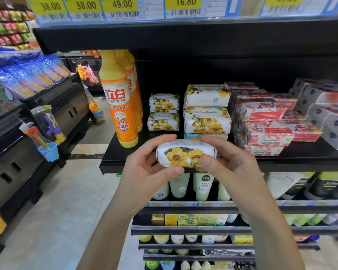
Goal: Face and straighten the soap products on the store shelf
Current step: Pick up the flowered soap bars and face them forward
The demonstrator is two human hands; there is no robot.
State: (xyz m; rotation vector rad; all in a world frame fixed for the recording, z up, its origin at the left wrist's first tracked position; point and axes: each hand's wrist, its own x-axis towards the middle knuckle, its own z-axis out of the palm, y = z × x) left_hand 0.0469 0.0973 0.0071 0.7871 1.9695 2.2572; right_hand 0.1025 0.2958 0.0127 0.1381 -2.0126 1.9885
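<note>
Both hands up in front of me, meeting mid-frame. My left hand (144,170) grips the left end of a soap bar (183,155): left thumb (172,170) lies along the lower front edge, pointing right, and the left fingers (164,140) curl over the top. My right hand (234,164) grips the right end: right thumb (207,160) presses on the front face, and the right fingers (213,139) wrap over the top edge. Palms turned toward each other, bar level between them. Thumb tips near each other. Left forearm (109,236) comes up from lower left, right forearm (271,230) from lower right. Both are bare and angle inward.
</note>
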